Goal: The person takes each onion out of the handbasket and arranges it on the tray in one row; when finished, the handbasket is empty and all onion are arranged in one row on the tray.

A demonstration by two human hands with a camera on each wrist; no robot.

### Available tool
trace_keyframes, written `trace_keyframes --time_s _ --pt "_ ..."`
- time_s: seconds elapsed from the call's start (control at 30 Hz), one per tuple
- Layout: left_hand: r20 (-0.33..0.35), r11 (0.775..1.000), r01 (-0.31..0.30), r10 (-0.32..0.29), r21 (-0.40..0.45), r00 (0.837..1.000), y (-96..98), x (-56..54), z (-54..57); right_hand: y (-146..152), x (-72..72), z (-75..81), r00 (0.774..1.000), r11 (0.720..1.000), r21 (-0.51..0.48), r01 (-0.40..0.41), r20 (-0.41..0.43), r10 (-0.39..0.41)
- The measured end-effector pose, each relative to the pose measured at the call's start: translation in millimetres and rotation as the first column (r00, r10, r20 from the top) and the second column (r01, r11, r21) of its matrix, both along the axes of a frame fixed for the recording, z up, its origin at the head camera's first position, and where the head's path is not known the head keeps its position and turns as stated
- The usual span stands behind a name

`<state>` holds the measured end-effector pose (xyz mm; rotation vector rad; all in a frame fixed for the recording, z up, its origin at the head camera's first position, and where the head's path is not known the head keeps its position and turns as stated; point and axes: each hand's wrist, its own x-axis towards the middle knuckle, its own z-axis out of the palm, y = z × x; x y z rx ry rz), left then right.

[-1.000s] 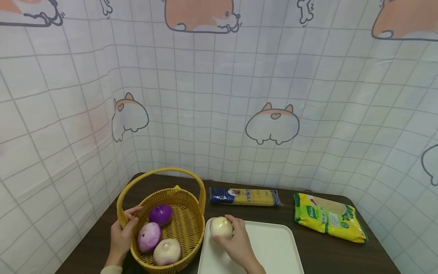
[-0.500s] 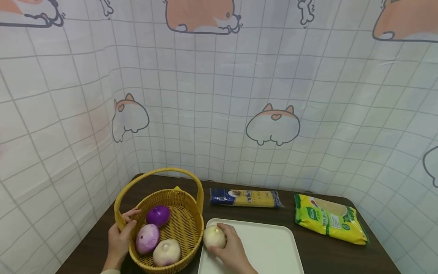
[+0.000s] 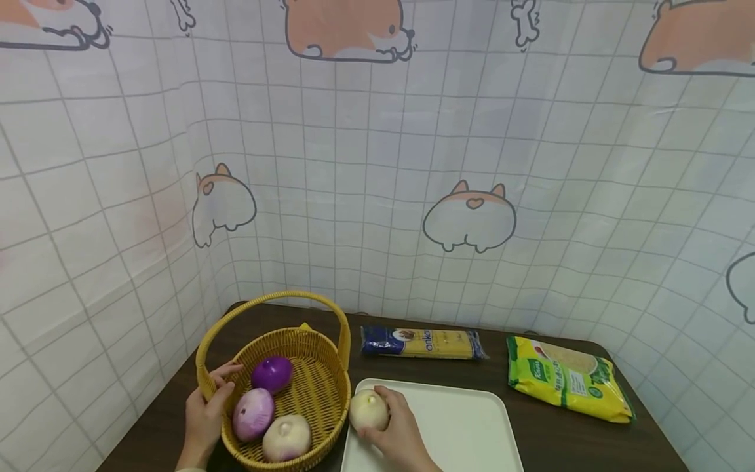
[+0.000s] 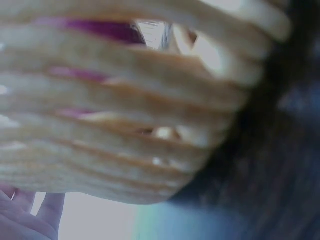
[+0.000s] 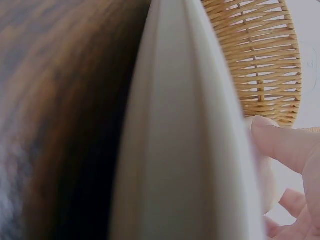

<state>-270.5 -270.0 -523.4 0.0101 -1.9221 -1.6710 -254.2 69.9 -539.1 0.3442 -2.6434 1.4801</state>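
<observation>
Cream-white round onion (image 3: 367, 413) lies left of our right fingers (image 3: 392, 396)

We hold it between the thumb and curved fingers of our right hand (image 3: 403, 434), spread only as far as the onion's width. It sits over the left edge of the flat white tray (image 3: 460, 413); we cannot tell whether it rests there or is slightly raised. Being nearly round, it has no clear long axis, though its pale stem tip (image 3: 369, 398) faces up.

Just past it, farther left from those fingers, stands the yellow woven wicker basket (image 3: 318, 396); whether onion and basket touch is unclear. Our right hand is plainly nearer the onion. Our left hand (image 3: 202, 416) is across the basket, gripping it at the foot of its arched handle (image 3: 293, 294). Between our hands, inside, lie a deep purple onion (image 3: 272, 374), a streaked lilac onion (image 3: 253, 414) and a whitish, purple-tinged onion (image 3: 287, 438).
</observation>
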Motion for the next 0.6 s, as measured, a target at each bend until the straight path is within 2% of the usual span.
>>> trace_keyframes --time_s 0.27,0.6 --pt "0.004 1.000 0.003 -0.003 0.007 1.000 0.6 0.8 -0.3 0.5 2.0 1.3 0.999 1.000 -0.001 -0.017 0.029 0.017" --pt "0.029 0.999 0.029 -0.028 -0.021 0.999 -0.7 3.3 3.0 4.1 5.9 13.3 0.998 0.998 0.022 -0.056 0.036 0.055"
